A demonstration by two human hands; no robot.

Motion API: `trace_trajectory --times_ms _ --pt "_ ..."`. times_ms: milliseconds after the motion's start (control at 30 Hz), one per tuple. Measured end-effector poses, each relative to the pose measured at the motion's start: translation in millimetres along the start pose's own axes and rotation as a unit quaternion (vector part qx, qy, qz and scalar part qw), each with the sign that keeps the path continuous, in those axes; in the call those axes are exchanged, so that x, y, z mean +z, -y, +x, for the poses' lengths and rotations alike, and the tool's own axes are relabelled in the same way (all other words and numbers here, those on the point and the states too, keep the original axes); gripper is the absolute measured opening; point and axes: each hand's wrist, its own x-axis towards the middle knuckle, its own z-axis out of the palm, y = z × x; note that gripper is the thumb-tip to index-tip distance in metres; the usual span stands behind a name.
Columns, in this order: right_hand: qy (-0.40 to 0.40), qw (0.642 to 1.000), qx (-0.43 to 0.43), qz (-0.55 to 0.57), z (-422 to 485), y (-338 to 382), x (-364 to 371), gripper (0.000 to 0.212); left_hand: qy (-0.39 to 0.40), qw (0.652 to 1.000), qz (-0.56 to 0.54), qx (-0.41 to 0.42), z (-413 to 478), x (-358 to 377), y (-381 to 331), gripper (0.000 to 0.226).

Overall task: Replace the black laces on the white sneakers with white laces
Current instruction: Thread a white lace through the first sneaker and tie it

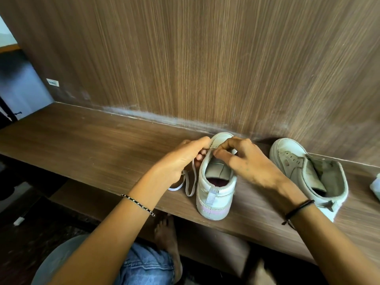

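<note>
A white sneaker [216, 190] stands on the wooden shelf [92, 145], heel toward me, toe at the back wall. A white lace [190, 182] trails in loops off its left side onto the shelf. My left hand [181, 159] grips the lace at the left eyelets, fingers curled. My right hand [244, 161] reaches over the sneaker's tongue and pinches the lace near the upper eyelets. A second white sneaker [308, 171] lies to the right with no lace visible in it. No black lace is in view.
The wooden back wall [205, 68] rises just behind the sneakers. A pale bundle [376, 185] sits at the right edge of the shelf. Below the shelf front are my bare foot [166, 233] and jeans-clad knee [144, 266].
</note>
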Motion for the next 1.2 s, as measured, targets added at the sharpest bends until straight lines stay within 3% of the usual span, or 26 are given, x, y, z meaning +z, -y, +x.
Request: trace_trajectory --times_ms 67,167,300,567,767,833,933,1033,1100,1200 --pt "0.012 1.000 0.003 -0.008 -1 0 -5 0.012 0.007 1.000 -0.005 -0.006 0 -4 -1 0.032" --pt "0.023 0.998 0.008 -0.051 -5 -5 -12 0.038 -0.004 1.000 0.024 -0.010 0 -7 1 0.026" --pt "-0.012 0.999 0.006 -0.041 -10 -8 -13 0.046 -0.008 0.994 0.110 0.026 -2 -11 2 0.025" --pt "-0.062 0.992 -0.046 -0.101 -7 -10 -5 0.038 0.060 0.973 0.132 0.178 -7 -29 2 0.016" --pt "-0.143 0.956 -0.119 -0.228 -11 -4 6 0.024 0.058 0.948 0.195 0.247 1 -37 8 0.017" --pt "-0.152 0.946 -0.136 -0.253 -12 -3 7 0.022 0.032 0.924 0.270 0.270 3 -38 9 0.019" --pt "-0.153 0.940 -0.144 -0.268 -12 -2 7 0.021 -0.039 0.847 0.412 0.334 5 -39 11 0.029" --pt "-0.151 0.940 -0.139 -0.271 -11 -1 6 0.021 -0.071 0.791 0.459 0.398 5 -39 10 0.028" --pt "-0.145 0.944 -0.127 -0.266 -11 0 6 0.020 -0.078 0.771 0.473 0.419 4 -40 9 0.020" --pt "-0.131 0.949 -0.115 -0.262 -9 0 5 0.020 -0.067 0.770 0.482 0.412 4 -41 10 0.017"
